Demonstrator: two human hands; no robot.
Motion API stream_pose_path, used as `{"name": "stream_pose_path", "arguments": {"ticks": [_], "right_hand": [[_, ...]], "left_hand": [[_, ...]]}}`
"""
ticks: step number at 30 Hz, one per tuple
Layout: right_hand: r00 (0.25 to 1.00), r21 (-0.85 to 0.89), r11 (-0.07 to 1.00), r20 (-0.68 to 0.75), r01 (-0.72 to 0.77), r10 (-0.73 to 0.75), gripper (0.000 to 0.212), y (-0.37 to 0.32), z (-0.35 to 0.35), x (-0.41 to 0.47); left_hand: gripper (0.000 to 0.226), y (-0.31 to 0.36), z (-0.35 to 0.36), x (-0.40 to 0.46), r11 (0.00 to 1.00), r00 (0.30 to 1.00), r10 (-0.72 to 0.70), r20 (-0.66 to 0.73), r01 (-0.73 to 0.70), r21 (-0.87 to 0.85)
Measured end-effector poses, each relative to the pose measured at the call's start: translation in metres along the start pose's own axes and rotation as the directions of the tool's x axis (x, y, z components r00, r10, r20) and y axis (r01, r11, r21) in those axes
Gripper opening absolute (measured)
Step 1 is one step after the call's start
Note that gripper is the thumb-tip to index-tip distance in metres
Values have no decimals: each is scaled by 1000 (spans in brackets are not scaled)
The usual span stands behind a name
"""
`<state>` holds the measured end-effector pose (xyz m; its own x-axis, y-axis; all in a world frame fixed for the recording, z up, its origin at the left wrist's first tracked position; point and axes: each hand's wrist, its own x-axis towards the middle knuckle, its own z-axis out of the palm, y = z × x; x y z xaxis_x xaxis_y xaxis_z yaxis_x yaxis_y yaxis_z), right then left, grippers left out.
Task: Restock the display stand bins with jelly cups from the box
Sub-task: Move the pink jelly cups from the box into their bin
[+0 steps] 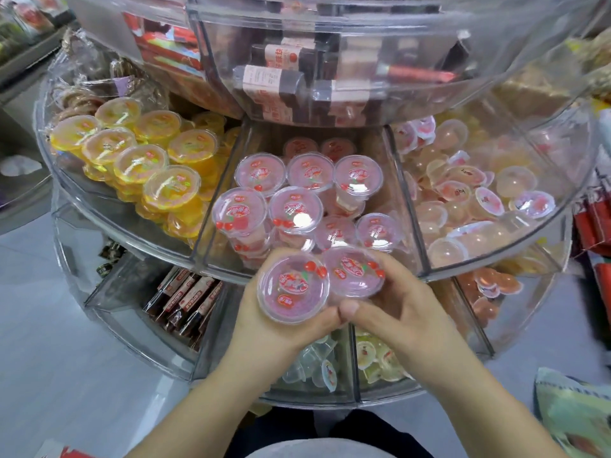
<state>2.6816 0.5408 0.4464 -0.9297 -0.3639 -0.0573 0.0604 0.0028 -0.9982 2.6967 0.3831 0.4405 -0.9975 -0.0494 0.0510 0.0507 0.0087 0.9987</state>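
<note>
At centre frame, the left hand (pixel 264 320) grips one pink jelly cup (pixel 293 288) and the right hand (pixel 393 302) another pink cup (pixel 355 271), just below the stand's middle bin (pixel 211 246) of pink cups.

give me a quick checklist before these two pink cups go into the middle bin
1. Left hand grips its pink cup from below: ok.
2. Right hand grips the second pink cup: ok.
3. Both cups lid up, matching the upright pink cups in the middle bin: ok.
4. Flavour matches: cherry lids in hand and in that bin, yellow cups in the bin to the left: ok.
5. Free space at the bin's near edge, right below the hands: cannot tell, the hands hide it.
6. Lids sealed: cannot tell.
</note>
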Motion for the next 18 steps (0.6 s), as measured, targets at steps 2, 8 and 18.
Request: {"name": "stream_pose_path", "arguments": {"ticks": [2, 8, 18], "right_hand": [[1000, 18, 1000, -29, 9, -8, 42, -6, -14, -2], [963, -20, 1000, -268, -4, -1, 52, -18, -57, -2], [932, -356, 932, -308, 74, -192, 57, -17, -69, 27]], "left_hand": [[43, 6, 12, 2, 998, 999, 23, 46, -25, 51], [55, 22, 28, 5, 990, 998, 56, 5, -56, 129], [58, 53, 30, 46, 685, 901, 406, 155, -412, 602]]}}
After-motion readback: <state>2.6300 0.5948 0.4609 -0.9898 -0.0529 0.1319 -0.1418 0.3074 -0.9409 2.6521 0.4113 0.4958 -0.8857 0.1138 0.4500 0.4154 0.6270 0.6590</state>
